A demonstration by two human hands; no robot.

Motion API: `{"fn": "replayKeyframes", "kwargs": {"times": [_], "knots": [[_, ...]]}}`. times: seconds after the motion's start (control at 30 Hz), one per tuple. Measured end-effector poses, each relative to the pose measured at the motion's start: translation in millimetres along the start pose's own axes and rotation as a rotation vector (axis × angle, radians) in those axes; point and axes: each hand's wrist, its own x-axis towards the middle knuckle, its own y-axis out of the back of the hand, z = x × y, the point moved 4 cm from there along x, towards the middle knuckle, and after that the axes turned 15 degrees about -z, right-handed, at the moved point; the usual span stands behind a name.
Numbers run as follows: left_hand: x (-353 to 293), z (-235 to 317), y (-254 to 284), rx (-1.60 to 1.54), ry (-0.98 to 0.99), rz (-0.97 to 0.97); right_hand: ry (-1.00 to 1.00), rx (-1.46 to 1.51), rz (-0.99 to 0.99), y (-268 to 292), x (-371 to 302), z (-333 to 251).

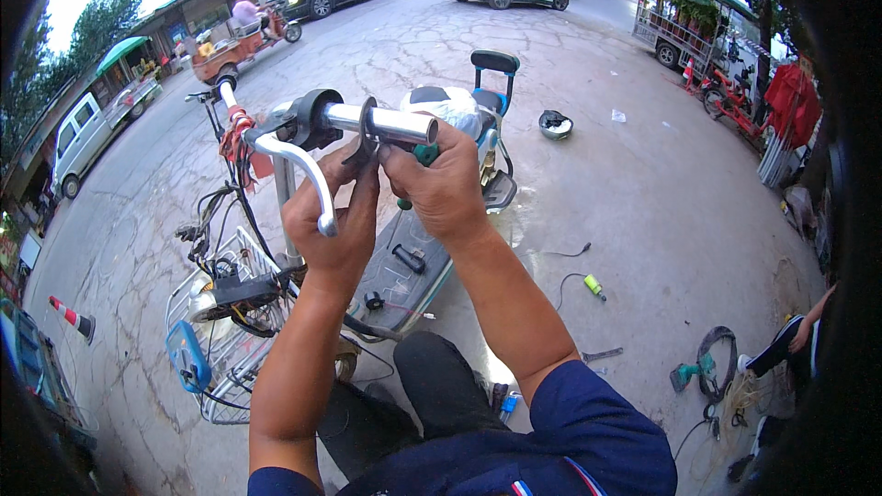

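Both hands work at the bare silver end of an electric scooter's handlebar. My left hand is closed, fingertips pinching the lower part of a thin dark ring-shaped piece that sits around the tube. Right beside it, my right hand is closed under the tube around a green-handled tool; its working end is hidden by fingers. A silver brake lever curves down past my left hand. Further in along the bar sits a black housing.
Loose wires hang by the front basket. A black handle grip lies on the footboard. On the ground are a helmet, a yellow-green tool and a green power tool. Another person's hand shows at right.
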Motion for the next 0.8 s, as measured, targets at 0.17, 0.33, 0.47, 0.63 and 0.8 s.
{"fn": "replayKeyframes", "kwargs": {"times": [0.17, 0.33, 0.47, 0.63, 0.8], "knots": [[0, -2, -2, 0.02, 0.019, -0.008, -0.04, -0.009, 0.043, 9, -7, 3], [5, -6, -3, 0.157, 0.138, -0.045, -0.161, -0.158, 0.185, 59, -57, 30], [5, 3, 24, 0.242, 0.085, -0.049, -0.463, -0.049, 0.345, 119, -143, 95], [23, -23, 32, 0.667, 0.399, -0.315, -0.886, -0.055, 0.727, 236, -355, 165], [10, -32, 101, 2.035, -0.071, -0.413, -1.212, -0.123, 0.891, 252, -510, 252]]}}
